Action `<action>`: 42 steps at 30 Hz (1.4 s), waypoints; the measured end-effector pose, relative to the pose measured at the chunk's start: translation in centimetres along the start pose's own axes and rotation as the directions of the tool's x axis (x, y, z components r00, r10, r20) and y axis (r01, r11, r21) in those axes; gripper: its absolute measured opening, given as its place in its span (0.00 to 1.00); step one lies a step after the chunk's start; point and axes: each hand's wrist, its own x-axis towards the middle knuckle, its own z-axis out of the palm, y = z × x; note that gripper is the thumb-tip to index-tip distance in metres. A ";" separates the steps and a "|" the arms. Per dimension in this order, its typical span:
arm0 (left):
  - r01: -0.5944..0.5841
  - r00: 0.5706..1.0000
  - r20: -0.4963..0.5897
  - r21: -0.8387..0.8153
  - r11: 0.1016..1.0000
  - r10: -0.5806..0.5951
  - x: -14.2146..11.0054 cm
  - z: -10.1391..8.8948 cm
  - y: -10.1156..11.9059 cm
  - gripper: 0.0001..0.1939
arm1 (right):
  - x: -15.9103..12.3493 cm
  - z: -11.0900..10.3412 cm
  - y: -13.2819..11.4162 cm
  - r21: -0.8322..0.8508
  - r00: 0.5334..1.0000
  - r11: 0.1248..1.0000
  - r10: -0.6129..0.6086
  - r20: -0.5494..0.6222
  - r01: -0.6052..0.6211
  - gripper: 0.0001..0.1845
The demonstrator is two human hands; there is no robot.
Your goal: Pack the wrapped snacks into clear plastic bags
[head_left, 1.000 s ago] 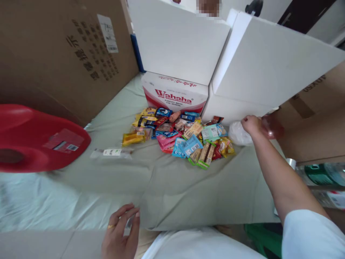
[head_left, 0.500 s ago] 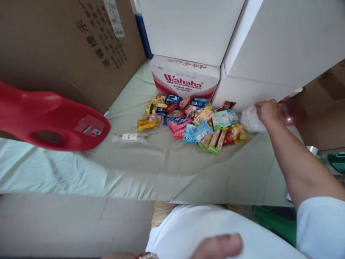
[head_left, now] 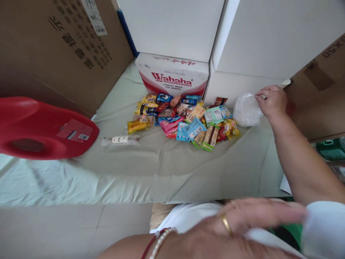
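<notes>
A clear, crumpled plastic bag (head_left: 247,110) rests at the right of the table, and the fingertips of my right hand (head_left: 272,99) pinch its right edge. Close to the camera, low in the view, my left hand (head_left: 234,230) reaches across my body with its fingers stretched out and nothing seen in them. It wears a gold ring and bracelets, and its lower part is cut off by the frame. Left of the bag lies a heap of small packaged snacks (head_left: 195,127). Apart from the heap is a clear wrapped item with a white label (head_left: 120,139).
A large red plastic container (head_left: 72,126) lies at the left before a brown cardboard box (head_left: 40,54). A Wahaba water carton (head_left: 172,77) and white boxes (head_left: 178,28) stand behind the snacks. Another brown box (head_left: 318,90) and a green bottle (head_left: 330,148) are at the right.
My left hand has risen into view and moved right. My right hand has drawn the bag's edge up slightly, and the bag looks more spread. The camera view has shifted a little.
</notes>
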 end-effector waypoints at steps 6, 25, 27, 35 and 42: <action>-0.014 0.915 -0.395 -0.244 0.970 -0.086 4.4 -3.6 -5.8 0.18 | -7.0 -2.6 -6.1 0.681 0.953 0.713 0.294 -0.074 -0.167 0.14; -0.116 0.716 -0.682 -0.332 0.936 -0.153 5.5 -7.8 -13.5 0.22 | -23.7 4.1 -15.6 0.741 0.790 0.278 0.169 0.589 -0.612 0.16; -0.036 0.724 -0.675 -0.241 0.970 -0.141 4.6 -8.4 -14.0 0.30 | -22.4 4.2 -14.4 0.750 0.860 0.419 0.247 0.448 -0.511 0.15; 0.231 0.645 -0.521 0.831 0.507 0.559 0.6 -7.6 -15.5 0.18 | -9.6 3.7 -11.6 0.422 0.980 0.888 0.201 -0.003 -0.181 0.12; 0.267 0.821 -0.474 0.812 0.519 0.319 0.7 -6.4 -17.1 0.11 | -18.5 2.7 -16.3 0.739 0.960 0.649 -0.048 0.277 -0.181 0.11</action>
